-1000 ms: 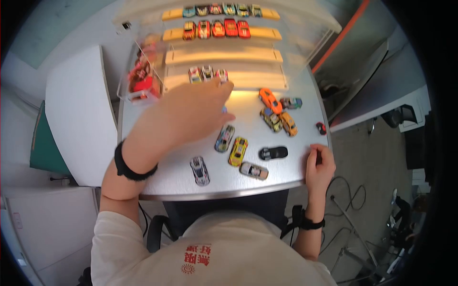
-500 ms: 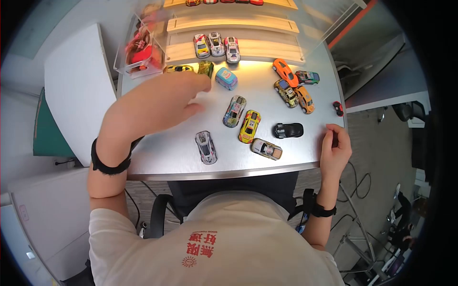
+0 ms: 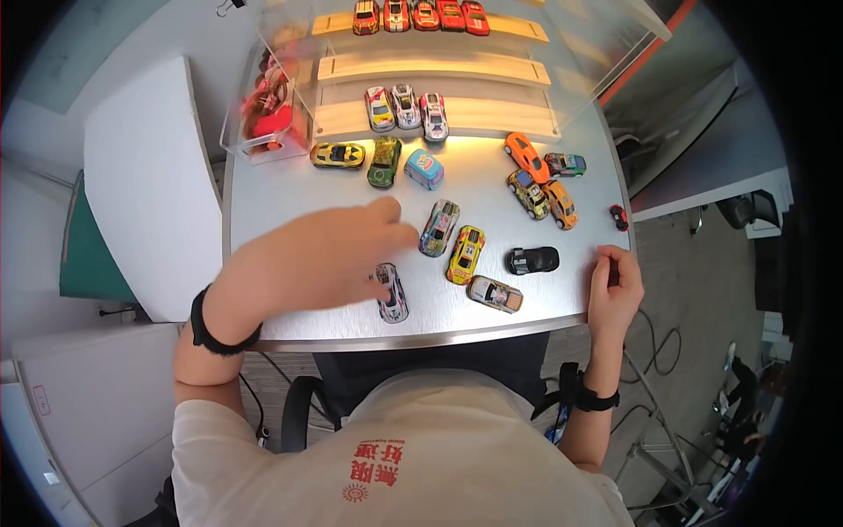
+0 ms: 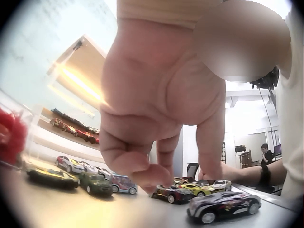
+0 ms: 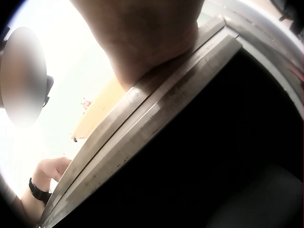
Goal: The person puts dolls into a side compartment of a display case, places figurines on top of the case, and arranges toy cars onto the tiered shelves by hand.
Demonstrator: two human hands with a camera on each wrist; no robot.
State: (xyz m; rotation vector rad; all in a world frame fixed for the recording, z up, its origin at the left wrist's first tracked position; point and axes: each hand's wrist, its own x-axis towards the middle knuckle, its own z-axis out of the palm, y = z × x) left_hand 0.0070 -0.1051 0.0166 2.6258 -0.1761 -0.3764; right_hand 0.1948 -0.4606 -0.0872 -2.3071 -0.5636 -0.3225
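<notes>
My left hand (image 3: 320, 255) hovers over the near left of the metal table, fingers spread and bent downward with nothing between them. Its thumb overlaps a silver-and-black toy car (image 3: 394, 294) in the head view; in the left wrist view this car (image 4: 223, 207) stands just beyond the thumb. A multicoloured toy car (image 3: 439, 228) is close to the fingertips, with a yellow car (image 3: 466, 256) beside it. At the table's right edge my right hand (image 3: 615, 285) rests with loosely curled fingers, holding nothing. In the right wrist view, that hand (image 5: 152, 42) lies against the edge.
A tiered wooden rack (image 3: 492, 119) at the back bears red cars and, on its lowest step, three whitish ones (image 3: 405, 107). Before it stand yellow, green and blue toys (image 3: 425, 169). More cars, including an orange one (image 3: 525, 156), sit right. A clear box (image 3: 263, 145) stands left.
My left hand has left the third whitish car on the lowest step, drawn back, then moved nearer me over the silver-and-black car. My right hand stays at the table edge.
</notes>
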